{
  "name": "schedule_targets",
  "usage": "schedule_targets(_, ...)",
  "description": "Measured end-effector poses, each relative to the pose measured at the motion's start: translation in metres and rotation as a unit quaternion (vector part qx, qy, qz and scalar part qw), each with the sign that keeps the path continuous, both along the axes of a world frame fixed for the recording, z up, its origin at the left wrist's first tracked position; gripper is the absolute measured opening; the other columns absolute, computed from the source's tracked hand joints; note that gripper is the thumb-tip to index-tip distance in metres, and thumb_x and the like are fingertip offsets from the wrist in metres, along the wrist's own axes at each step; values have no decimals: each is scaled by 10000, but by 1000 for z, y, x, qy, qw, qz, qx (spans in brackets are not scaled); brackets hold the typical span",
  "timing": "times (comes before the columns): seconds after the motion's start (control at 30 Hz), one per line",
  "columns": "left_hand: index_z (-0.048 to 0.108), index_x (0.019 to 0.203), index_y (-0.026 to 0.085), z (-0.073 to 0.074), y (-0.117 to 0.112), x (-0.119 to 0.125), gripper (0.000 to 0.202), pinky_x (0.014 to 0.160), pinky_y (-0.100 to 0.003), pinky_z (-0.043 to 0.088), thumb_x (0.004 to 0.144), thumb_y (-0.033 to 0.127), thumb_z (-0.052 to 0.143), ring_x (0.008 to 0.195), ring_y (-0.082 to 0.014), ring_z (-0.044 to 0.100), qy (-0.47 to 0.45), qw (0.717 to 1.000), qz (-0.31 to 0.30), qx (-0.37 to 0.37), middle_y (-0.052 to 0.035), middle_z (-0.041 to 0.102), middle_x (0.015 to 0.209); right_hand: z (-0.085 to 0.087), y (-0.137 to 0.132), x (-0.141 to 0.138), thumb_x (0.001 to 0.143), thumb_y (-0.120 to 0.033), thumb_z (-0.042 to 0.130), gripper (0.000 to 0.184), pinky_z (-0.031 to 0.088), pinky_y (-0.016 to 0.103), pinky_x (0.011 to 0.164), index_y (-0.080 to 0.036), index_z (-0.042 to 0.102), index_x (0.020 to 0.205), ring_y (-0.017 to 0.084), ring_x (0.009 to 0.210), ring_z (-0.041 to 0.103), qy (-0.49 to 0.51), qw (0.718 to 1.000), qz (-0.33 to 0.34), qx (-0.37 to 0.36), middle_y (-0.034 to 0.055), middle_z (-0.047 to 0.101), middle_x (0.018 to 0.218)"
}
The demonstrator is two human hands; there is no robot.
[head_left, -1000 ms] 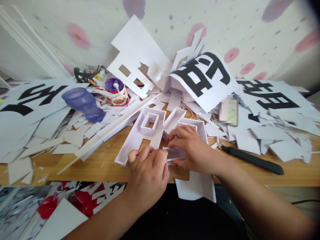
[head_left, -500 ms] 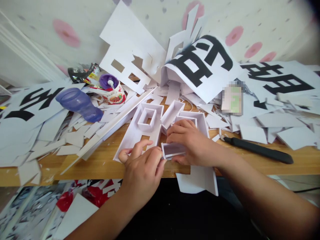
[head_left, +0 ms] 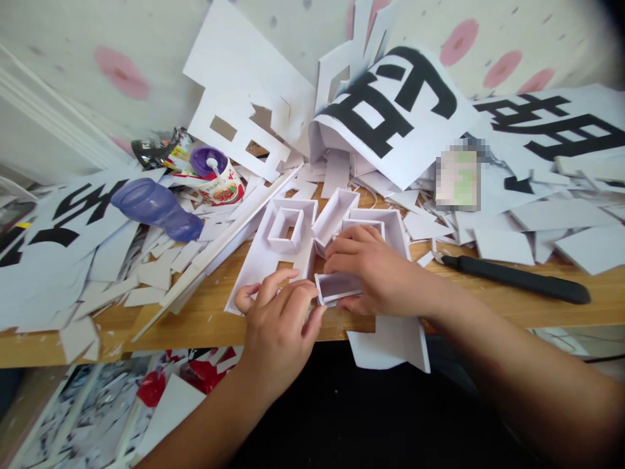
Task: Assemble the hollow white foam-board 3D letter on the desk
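Note:
In front of me on the wooden table lies a white foam-board character with upright walls along its edges, built of several box-like parts. My left hand is curled at its near side, thumb and fingers closed at the corner of a small open-sided section. My right hand grips the right end of this same section, fingers over the top wall and thumb at the lower wall. The left fingertips are partly hidden. Part of the foam board sticks out past the table's front edge.
A black-handled cutter lies to the right. Leftward are a long white strip, a purple translucent vessel and a paper cup. Foam-board scraps and printed character sheets surround the work. A cut-out sheet leans against the wall.
The view has shifted and tilted slightly. Both hands stay on the same section of the foam-board character, with hardly any movement of the fingers.

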State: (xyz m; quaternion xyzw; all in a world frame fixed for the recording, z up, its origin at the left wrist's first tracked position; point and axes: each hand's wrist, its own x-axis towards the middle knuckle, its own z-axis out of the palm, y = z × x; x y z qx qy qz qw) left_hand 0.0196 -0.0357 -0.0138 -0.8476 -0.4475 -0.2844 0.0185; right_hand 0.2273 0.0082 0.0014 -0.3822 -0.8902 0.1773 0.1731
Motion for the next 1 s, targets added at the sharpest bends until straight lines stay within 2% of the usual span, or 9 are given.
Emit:
schedule_targets(0.13, 683, 879, 236, -2, -1, 0, 32, 863, -457, 340, 855, 217, 675, 1063, -298, 581, 17, 999, 42, 21, -77, 677, 1074, -1, 0, 0, 707, -310, 779, 310, 313, 451, 931, -214, 677, 984, 290, 1045, 469, 8, 1000, -1, 7, 67, 625, 1047)
schedule_targets(0.3, 728, 913, 251, -2, -3, 0, 80, 864, -482, 357, 838, 250, 699, 988, -314, 535, 27, 997, 72, 27, -83, 635, 990, 0, 0, 0, 694, -304, 790, 329, 310, 457, 947, -213, 682, 991, 288, 1045, 470, 6, 1000, -5, -2, 63, 624, 1045)
schedule_targets(0.5, 726, 970, 253, -1, -2, -3, 111, 875, -460, 375, 873, 278, 677, 1001, -296, 538, 45, 997, 58, 23, -72, 663, 997, 2, -1, 0, 698, -292, 788, 324, 326, 452, 938, -206, 691, 994, 285, 1040, 477, 10, 1000, -4, -4, 71, 624, 1028)
schedule_targets(0.73, 729, 1017, 311, 4, -1, -7, 147, 918, -483, 297, 880, 281, 686, 1032, -291, 559, 85, 996, 38, 17, -17, 722, 968, 0, -1, 1, 718, -301, 774, 284, 327, 445, 932, -202, 696, 972, 283, 1035, 477, 10, 1000, -3, 4, 71, 629, 1036)
schedule_targets(0.87, 731, 1045, 291, 9, 0, -9, 177, 953, -510, 299, 882, 254, 675, 1091, -304, 541, 89, 995, 19, -27, -31, 715, 1015, 0, -1, 1, 709, -310, 784, 293, 327, 438, 922, -199, 705, 968, 283, 1032, 477, 11, 1000, 0, -1, 71, 627, 1022)
schedule_targets(1.0, 746, 971, 310, 9, 7, -13, 164, 1015, -568, 245, 921, 228, 613, 1165, -310, 519, 64, 998, -1, -25, -33, 694, 1013, 1, 0, 2, 763, -361, 744, 283, 316, 445, 920, -195, 713, 990, 287, 1032, 479, 24, 1000, 8, -11, 78, 630, 1016)
